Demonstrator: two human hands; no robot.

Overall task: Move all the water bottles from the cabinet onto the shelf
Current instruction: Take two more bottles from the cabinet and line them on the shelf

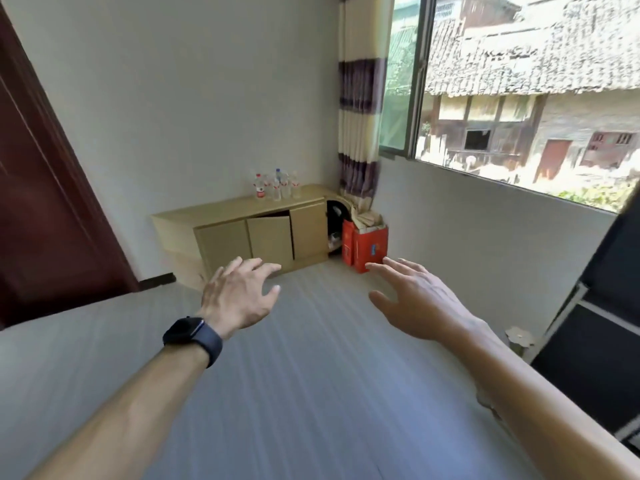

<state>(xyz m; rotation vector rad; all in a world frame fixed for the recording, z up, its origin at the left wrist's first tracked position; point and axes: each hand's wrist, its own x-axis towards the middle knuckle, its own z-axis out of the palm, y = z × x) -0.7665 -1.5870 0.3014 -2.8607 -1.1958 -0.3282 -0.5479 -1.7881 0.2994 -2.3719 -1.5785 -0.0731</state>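
Several clear water bottles (pixel 277 186) with red labels stand in a cluster on top of a low light-wood cabinet (pixel 221 211) against the far wall. Its middle door (pixel 270 239) hangs slightly ajar. My left hand (pixel 239 296), with a dark watch on the wrist, is stretched forward with fingers apart and holds nothing. My right hand (pixel 415 299) is also out in front, fingers spread and empty. Both hands are well short of the cabinet, over the grey floor. A black shelf unit (pixel 595 327) shows partly at the right edge.
A red carton (pixel 367 245) with papers stands on the floor right of the cabinet, under a striped curtain (pixel 360 126). A dark red door (pixel 45 216) fills the left side. A large window (pixel 519 91) is on the right wall. Grey floor (pixel 294 375) lies between me and the cabinet.
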